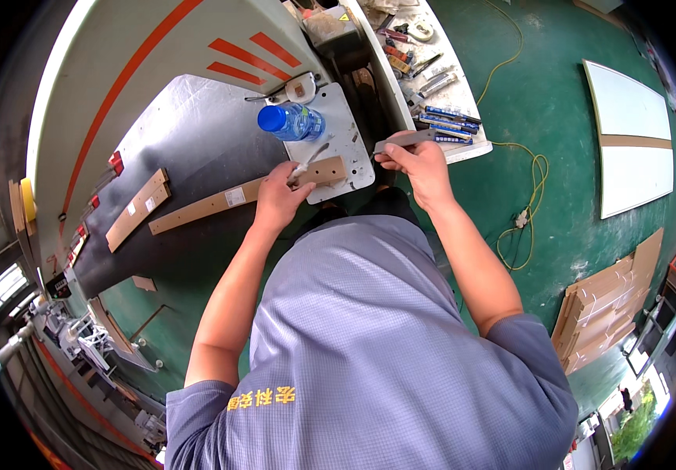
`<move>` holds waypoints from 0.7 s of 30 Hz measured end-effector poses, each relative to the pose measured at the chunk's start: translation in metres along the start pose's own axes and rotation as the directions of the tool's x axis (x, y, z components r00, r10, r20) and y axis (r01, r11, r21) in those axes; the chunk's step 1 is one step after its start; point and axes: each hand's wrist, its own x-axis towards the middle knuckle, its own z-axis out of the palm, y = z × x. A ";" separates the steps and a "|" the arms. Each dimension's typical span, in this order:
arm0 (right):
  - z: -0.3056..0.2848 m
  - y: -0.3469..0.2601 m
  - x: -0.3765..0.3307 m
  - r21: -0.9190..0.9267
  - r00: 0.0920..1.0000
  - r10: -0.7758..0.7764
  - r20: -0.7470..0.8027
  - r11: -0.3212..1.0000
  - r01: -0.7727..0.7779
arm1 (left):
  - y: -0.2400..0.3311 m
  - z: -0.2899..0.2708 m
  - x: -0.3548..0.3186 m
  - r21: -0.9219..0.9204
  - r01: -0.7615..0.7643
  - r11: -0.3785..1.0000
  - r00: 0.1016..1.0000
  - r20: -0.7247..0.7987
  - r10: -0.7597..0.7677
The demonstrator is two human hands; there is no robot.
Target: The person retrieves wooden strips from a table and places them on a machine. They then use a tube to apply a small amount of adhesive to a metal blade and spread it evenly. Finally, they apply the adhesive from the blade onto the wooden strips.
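Note:
My left hand (pixel 277 196) is closed in a pinch around a small whitish object (pixel 297 171) whose kind I cannot make out. It is over a long brown strip board (pixel 209 210) with holes and a white label. The board's right end lies across a white metal plate (pixel 346 117). To the right, my right hand (pixel 424 168) is closed on a flat grey strip-shaped piece (pixel 407 139), held up beside the plate. Just beyond my left hand, a plastic bottle (pixel 304 124) with a blue cap stands on the plate.
A second brown strip (pixel 138 210) lies on the dark machine table (pixel 173 149). Markers (pixel 448 124) and hand tools crowd a white bench (pixel 463 86) ahead right. On the green floor are a yellow cable (pixel 540 184), a white panel (pixel 636 172) and stacked brown boards (pixel 608 301).

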 end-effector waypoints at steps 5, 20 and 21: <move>-0.003 0.067 0.047 -0.167 0.991 0.128 -0.021 0.977 -0.130 | -0.054 0.024 0.000 0.133 0.014 0.991 0.998 -0.059 -0.006; 0.009 0.093 0.068 -0.289 0.977 0.197 -0.075 0.934 -0.211 | -0.053 0.032 -0.002 0.155 -0.061 0.986 0.995 -0.072 0.073; 0.009 0.093 0.068 -0.292 0.977 0.198 -0.074 0.933 -0.211 | -0.054 0.032 -0.002 0.156 -0.061 0.986 0.995 -0.067 0.073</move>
